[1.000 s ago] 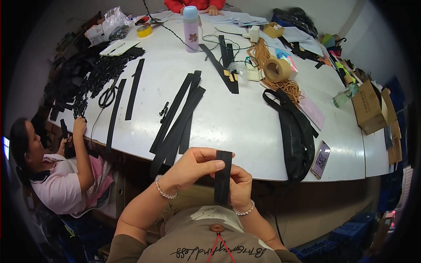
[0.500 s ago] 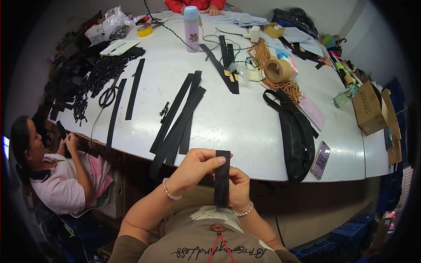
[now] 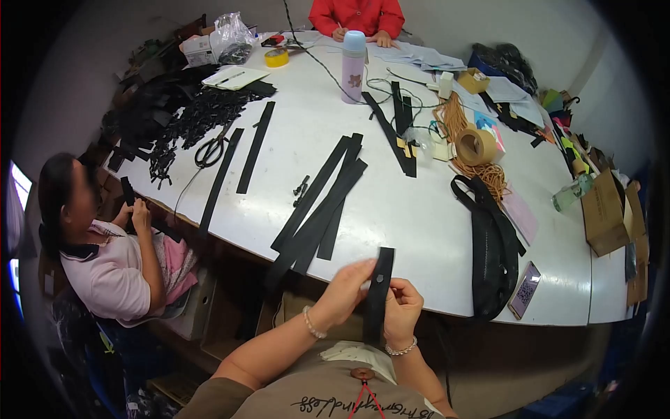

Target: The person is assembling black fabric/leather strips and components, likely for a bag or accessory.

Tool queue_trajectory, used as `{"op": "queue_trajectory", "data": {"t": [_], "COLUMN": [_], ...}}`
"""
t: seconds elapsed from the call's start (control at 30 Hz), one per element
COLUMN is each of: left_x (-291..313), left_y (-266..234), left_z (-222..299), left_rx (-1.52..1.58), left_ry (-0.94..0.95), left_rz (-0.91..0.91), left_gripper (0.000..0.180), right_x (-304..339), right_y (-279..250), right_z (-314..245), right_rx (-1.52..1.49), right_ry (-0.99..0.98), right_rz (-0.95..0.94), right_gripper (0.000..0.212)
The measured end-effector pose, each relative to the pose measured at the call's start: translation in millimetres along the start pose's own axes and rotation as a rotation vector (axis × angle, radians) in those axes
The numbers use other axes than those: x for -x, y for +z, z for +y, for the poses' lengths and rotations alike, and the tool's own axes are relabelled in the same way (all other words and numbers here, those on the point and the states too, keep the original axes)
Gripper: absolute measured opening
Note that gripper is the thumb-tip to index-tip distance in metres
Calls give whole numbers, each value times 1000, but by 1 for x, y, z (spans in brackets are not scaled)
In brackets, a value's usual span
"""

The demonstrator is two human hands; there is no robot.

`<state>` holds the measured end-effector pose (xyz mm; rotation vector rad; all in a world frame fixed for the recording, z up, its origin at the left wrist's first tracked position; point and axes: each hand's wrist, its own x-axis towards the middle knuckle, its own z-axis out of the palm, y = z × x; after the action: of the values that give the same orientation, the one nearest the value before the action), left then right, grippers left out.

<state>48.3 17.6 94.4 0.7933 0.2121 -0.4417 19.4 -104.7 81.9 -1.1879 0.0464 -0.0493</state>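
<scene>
Just past the table's near edge, in front of my body, a black fabric strip hangs upright between my hands. A small grey round spot shows on its upper face. My left hand holds the strip's left edge near the top; its fingertips are blurred and partly behind the strip. My right hand pinches the right edge with curled fingers. Beyond my hands, several long black strips lie crossed on the table, some hanging over its edge. Small black pieces lie beside them.
Scissors lie left, by a heap of black pieces. A black bag, a phone and a tape roll are on the right; a flask stands farther back. Co-workers sit at left and far side.
The head view has turned, so the scene sits farther right and lower. My left thumb has come off the strip's face, and the grey spot now shows. The strip leans slightly more.
</scene>
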Motion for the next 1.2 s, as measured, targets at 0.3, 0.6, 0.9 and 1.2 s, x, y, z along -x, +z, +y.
{"op": "queue_trajectory", "data": {"t": [0.3,0.6,0.9,1.2], "left_x": [51,-5,-140,-123], "left_y": [-21,-67,-230,-237], "left_z": [36,187,331,184], "left_rx": [-500,-904,-1318,-1870], "left_ry": [50,488,743,662], "left_rz": [57,290,836,753], "left_gripper": [30,31,65,38], "right_x": [-7,0,14,22], "right_y": [11,-7,-7,-33], "right_z": [-7,-5,2,8], "right_rx": [262,340,391,446], "right_ry": [81,168,165,217], "right_rz": [-115,-225,-211,-152], "right_gripper": [19,24,14,14]}}
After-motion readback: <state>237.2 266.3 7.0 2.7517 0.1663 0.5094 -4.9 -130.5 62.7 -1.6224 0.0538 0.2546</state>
